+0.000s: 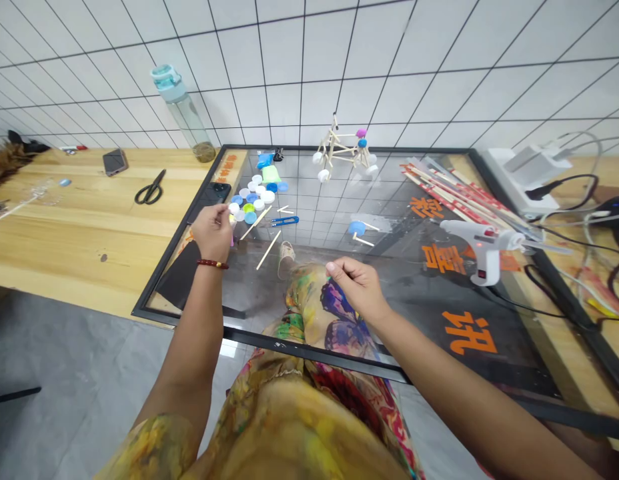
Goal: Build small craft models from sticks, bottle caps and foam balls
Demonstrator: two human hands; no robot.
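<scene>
My left hand (213, 233) is closed at the left side of the glass panel, fingertips pinched at the edge of a group of bottle caps (249, 207) in white, blue and green. Whether a cap is between those fingers I cannot make out. My right hand (358, 285) hovers over the glass nearer to me, thumb pressed to the curled fingers, with nothing visible in it. Between the hands lie loose wooden sticks (268, 251) and a blue thread snipper (285, 221). Farther right, a blue cap (357, 228) has short sticks against it.
A stick-and-cap model (339, 152) stands by the tiled wall. At right are a white glue gun (482, 247) with its cable, red-white packets (452, 193) and a power strip (514, 177). Left are scissors (150, 190), a phone (115, 162) and a water bottle (184, 113).
</scene>
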